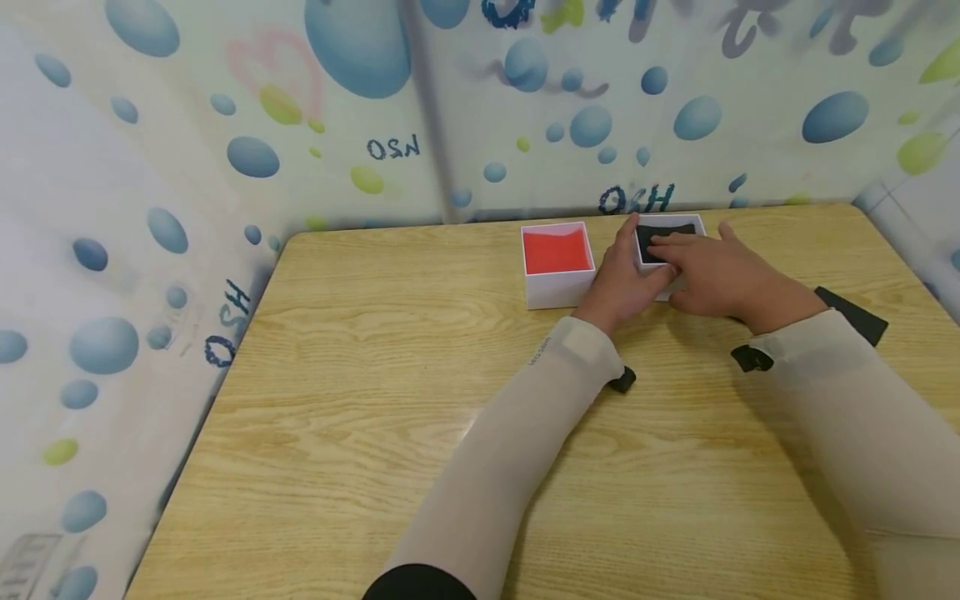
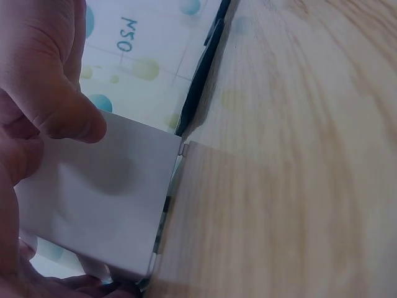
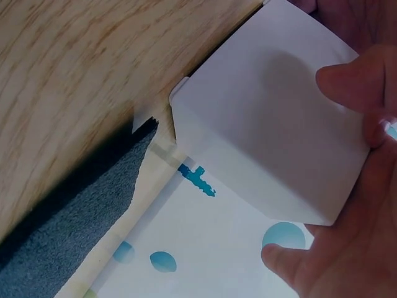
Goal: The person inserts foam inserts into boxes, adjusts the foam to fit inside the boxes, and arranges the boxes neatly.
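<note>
A small white box [image 1: 662, 292] with a black sheet [image 1: 678, 232] inside stands near the back edge of the table. My left hand [image 1: 624, 279] holds its left side, with the thumb across the front wall. My right hand [image 1: 723, 271] reaches over the box from the right, its fairly straight fingers pressing the black sheet. The left wrist view shows the box's plain white wall [image 2: 105, 192] with a thumb against it. From the right wrist, the white box [image 3: 260, 118] appears between fingers; the fingertips inside it are hidden there.
A second white box [image 1: 558, 292] with a red sheet [image 1: 557, 251] inside stands just left of my left hand. A dark flat strip [image 1: 851, 315], felt-like in the right wrist view, lies beside my right forearm. The patterned backdrop [image 1: 480, 108] rises behind the wooden table [image 1: 360, 400].
</note>
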`<state>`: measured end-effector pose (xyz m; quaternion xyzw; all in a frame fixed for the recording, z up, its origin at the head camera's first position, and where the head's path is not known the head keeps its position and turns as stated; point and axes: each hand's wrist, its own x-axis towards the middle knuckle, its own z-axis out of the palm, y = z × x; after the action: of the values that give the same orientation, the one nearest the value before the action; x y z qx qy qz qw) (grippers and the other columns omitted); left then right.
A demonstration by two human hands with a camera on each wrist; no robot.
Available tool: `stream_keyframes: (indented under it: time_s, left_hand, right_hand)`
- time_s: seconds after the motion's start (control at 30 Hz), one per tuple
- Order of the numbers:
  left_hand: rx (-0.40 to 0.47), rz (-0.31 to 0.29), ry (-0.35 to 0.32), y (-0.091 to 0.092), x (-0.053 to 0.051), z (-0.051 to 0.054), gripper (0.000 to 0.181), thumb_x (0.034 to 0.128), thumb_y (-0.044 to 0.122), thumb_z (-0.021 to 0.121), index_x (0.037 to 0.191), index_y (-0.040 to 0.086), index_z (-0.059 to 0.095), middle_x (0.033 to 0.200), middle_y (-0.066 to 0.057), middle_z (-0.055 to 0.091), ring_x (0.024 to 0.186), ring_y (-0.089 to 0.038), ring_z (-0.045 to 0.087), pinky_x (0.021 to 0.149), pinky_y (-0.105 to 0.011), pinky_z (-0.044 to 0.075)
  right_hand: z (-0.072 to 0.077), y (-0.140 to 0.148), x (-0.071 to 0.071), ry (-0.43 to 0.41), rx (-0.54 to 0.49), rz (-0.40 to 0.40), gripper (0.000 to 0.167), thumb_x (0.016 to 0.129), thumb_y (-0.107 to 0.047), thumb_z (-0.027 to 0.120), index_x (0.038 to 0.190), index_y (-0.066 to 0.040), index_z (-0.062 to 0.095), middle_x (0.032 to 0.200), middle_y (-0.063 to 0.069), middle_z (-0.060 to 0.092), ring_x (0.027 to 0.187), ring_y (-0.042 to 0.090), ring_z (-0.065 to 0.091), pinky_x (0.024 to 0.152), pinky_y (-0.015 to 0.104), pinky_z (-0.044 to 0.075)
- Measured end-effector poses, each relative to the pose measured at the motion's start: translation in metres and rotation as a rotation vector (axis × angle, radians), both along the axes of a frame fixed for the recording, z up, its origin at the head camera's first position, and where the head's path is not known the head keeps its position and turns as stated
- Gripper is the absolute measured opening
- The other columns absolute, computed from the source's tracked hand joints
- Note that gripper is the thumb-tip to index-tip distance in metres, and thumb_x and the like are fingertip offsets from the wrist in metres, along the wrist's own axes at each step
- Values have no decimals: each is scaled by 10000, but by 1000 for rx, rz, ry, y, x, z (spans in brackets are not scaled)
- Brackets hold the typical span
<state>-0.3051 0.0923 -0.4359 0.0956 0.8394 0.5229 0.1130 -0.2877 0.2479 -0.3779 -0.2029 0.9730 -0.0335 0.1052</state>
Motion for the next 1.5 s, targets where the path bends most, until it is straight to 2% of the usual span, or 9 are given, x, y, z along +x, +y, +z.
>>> stream_keyframes:
  time_s: [0.3, 0.43, 0.57, 0.63, 0.7, 0.8, 0.87, 1.1, 1.5]
  left_hand:
    - [19, -15, 14, 0, -1, 1, 939, 983, 460, 720, 1676, 440, 87, 1691, 105, 316, 1494, -126, 399, 1216, -377, 400]
    - [14, -21, 39, 0, -1, 1, 944, 977, 457, 728, 1683, 403, 102, 1684, 85, 335, 1493, -115, 400, 1218, -346, 390]
    - [22, -34, 69, 1, -1, 0, 945, 979, 439, 732, 1690, 357, 116, 1671, 67, 360, 1465, -102, 421, 1215, -315, 384]
    - [26, -38, 72, 0, -1, 0, 947, 979, 437, 734, 1691, 352, 116, 1663, 62, 370, 1447, -98, 433, 1212, -314, 386]
    - [28, -39, 73, -1, -1, 0, 948, 979, 437, 737, 1691, 353, 116, 1653, 56, 382, 1427, -102, 448, 1206, -319, 396]
    - [18, -29, 62, -1, 0, 1, 944, 975, 443, 742, 1684, 383, 120, 1655, 59, 379, 1426, -111, 453, 1205, -344, 405]
    - [12, -21, 50, -1, 1, 1, 938, 973, 446, 744, 1678, 404, 126, 1668, 69, 364, 1448, -119, 442, 1211, -371, 405]
    - [-21, 12, 18, 1, 2, 0, 938, 956, 482, 750, 1660, 471, 131, 1689, 108, 336, 1483, -136, 421, 1203, -436, 422]
    - [7, 12, 16, 0, 5, 2, 933, 964, 469, 744, 1660, 474, 122, 1689, 111, 329, 1483, -137, 416, 1210, -449, 412]
  right_hand:
    - [4, -1, 0, -35, -28, -18, 687, 942, -139, 640, 1592, -34, 441, 1658, 223, 387, 1518, 488, 347, 1172, 826, 50]
    - [4, 4, -1, -42, -96, -33, 733, 918, -94, 615, 1611, -12, 391, 1661, 244, 369, 1525, 502, 321, 1187, 808, 63]
    - [7, 16, 3, 21, -215, -18, 762, 901, -49, 600, 1618, 16, 349, 1623, 297, 387, 1424, 514, 439, 1156, 735, 294]
    - [9, 23, 7, 61, -273, -13, 755, 912, -36, 601, 1618, 22, 340, 1603, 318, 392, 1207, 491, 592, 1019, 672, 444]
    - [13, 30, 10, 89, -311, -25, 757, 927, -45, 636, 1618, 21, 334, 1596, 329, 384, 1180, 492, 595, 943, 662, 473]
    - [16, 42, 16, 91, -370, -72, 770, 966, -77, 670, 1636, 7, 299, 1629, 331, 331, 1305, 544, 521, 1013, 710, 428]
    - [16, 51, 18, 89, -416, -107, 781, 986, -108, 682, 1644, 2, 278, 1638, 332, 313, 1462, 578, 331, 1094, 759, 330]
    - [4, 84, 32, 113, -586, -215, 762, 1025, -189, 658, 1654, -10, 266, 1640, 334, 322, 1481, 589, 300, 1174, 764, 224]
    - [-8, 129, 50, 129, -511, -399, 765, 1098, -287, 556, 1660, 39, 152, 1659, 375, 217, 1466, 628, 259, 1173, 764, 203]
